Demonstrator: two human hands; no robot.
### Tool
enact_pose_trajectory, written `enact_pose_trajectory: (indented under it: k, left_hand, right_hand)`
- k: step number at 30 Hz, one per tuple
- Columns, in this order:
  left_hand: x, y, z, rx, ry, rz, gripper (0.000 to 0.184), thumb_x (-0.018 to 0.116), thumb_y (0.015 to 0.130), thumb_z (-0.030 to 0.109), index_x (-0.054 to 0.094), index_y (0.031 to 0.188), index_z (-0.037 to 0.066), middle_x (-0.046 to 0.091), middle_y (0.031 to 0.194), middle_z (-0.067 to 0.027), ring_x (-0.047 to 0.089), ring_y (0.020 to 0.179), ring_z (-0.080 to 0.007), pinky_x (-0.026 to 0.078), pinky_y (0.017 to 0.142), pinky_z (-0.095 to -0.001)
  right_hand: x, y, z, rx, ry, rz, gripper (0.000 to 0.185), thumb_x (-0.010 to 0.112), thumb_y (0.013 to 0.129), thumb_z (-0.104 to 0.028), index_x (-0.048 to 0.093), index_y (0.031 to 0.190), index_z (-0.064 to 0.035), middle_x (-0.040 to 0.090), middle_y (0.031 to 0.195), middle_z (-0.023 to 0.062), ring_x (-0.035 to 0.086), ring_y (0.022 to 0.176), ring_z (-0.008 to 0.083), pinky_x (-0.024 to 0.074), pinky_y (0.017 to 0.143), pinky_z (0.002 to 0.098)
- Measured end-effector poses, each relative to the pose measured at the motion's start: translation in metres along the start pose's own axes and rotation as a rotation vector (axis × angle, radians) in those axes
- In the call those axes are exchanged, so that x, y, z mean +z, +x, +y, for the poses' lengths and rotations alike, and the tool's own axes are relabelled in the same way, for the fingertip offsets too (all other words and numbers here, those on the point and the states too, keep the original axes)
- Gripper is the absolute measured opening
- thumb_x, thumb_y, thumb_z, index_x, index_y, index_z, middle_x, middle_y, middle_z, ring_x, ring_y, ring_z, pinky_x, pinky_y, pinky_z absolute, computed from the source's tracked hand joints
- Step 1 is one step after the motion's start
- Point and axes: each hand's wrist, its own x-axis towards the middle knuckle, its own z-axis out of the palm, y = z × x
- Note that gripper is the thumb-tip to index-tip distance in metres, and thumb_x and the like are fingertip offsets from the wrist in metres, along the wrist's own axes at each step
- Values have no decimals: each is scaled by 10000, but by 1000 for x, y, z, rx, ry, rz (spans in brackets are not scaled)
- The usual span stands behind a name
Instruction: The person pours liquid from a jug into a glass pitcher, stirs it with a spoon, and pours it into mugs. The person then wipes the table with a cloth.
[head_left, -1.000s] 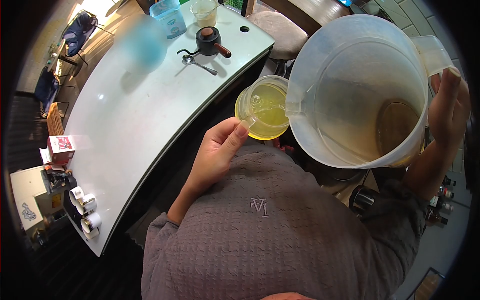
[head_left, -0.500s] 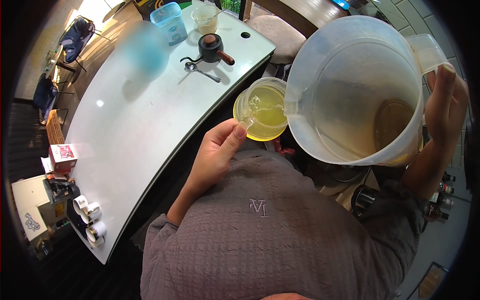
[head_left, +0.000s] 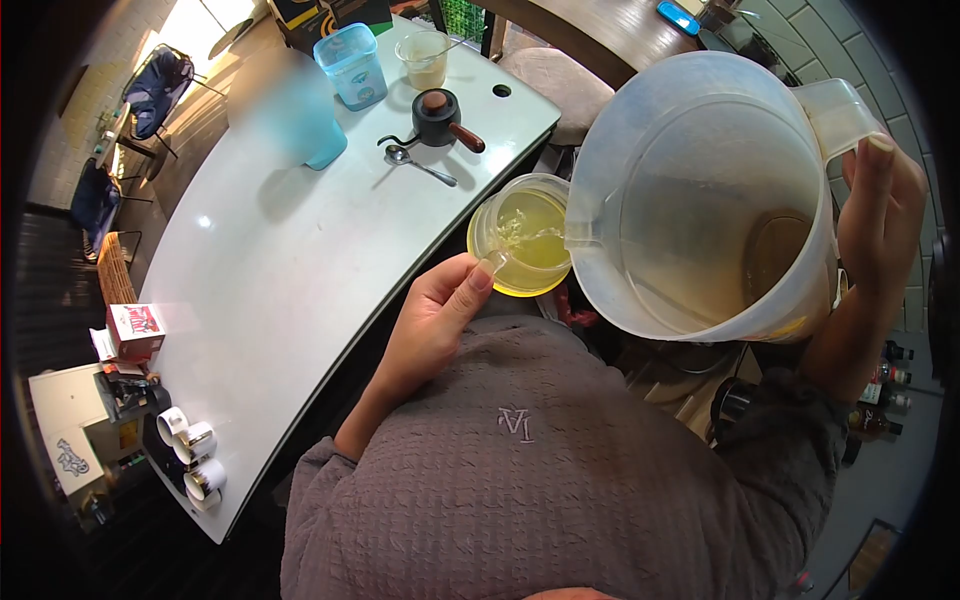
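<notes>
Left fingers (head_left: pixel 462 297) clamped on jug (head_left: pixel 518 235), right fingers (head_left: pixel 872 185) on big pitcher (head_left: pixel 695 205), rims kinda crowded between 'em, counter (head_left: pixel 300 280) edge just leftward.

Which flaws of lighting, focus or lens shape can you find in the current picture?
Head view: a small glare spot shines on the glossy white table, whose edge looks bowed, probably by the wide lens; head view: black corners frame the scene; head view: a pale-blue blurred patch has a soft shadow below it, while the large translucent plastic jug looks fairly sharp.
</notes>
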Motion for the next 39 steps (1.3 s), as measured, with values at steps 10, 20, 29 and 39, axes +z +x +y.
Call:
enact_pose_trajectory:
  k: [10,20,29,39]
  left_hand:
    - [-11,0,7,-18,25,-18,302,492,987,305,505,803,65,414,725,22,357,708,-87,321,690,-233]
    - [-14,0,11,-2,24,-43,311,490,987,311,493,791,69,407,726,23,351,707,-87,315,690,-230]
    - [-17,0,2,47,-10,-65,287,516,983,293,592,906,27,423,740,81,336,670,-19,300,612,-179]
    - [-3,-4,5,33,-21,-41,299,519,975,318,542,858,44,422,731,48,345,686,-55,309,646,-207]
  right_hand:
    - [-8,7,-4,-75,-9,-102,478,389,1016,-348,597,796,22,517,604,2,419,561,61,328,520,237]
    - [-11,10,-10,-44,-40,-144,503,382,1013,-376,563,751,14,499,575,0,395,537,59,307,497,245]
    - [-12,10,-11,-71,-34,-131,494,384,1015,-367,564,758,15,499,592,1,389,553,61,305,504,244]
    - [-15,6,-6,-109,-6,-118,498,375,1018,-365,568,760,14,494,591,3,387,544,62,304,505,242]
